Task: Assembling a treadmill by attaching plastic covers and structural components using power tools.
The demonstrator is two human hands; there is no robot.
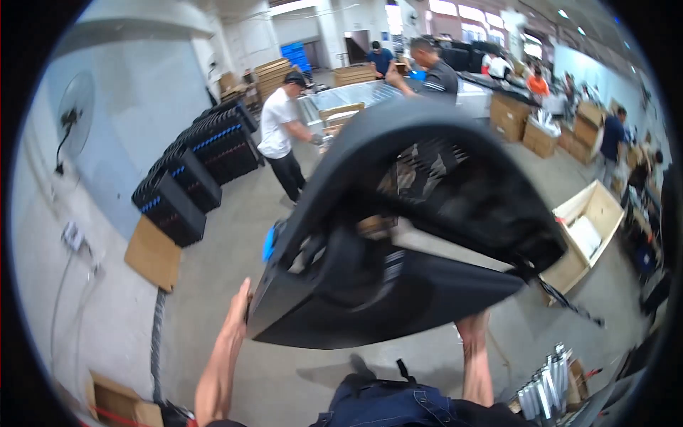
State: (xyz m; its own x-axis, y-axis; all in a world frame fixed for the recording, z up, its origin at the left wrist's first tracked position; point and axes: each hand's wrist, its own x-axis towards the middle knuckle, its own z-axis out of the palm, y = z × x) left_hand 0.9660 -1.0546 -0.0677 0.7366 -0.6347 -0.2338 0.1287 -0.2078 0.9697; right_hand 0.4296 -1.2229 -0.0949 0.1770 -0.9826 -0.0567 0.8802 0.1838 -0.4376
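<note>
A large black curved housing (398, 292), open inside with a slotted grille near its top, is held up in front of me and fills the middle of the view. On its left edge my left hand (243, 302) grips it, thumb up along the side and the other fingers hidden. Under its lower right edge, my right hand (472, 323) supports it, with the fingers out of sight behind the shell. From the housing's right corner hangs a dark cable (571, 302). Motion blurs parts of the housing.
Black panels (174, 206) stand in rows along the left wall, near a cardboard sheet (152, 252). A person in a white shirt (277, 117) works beyond the housing. At right lies an open wooden crate (597, 213); metal bars (546, 388) stand lower right, a cardboard box (121, 402) lower left.
</note>
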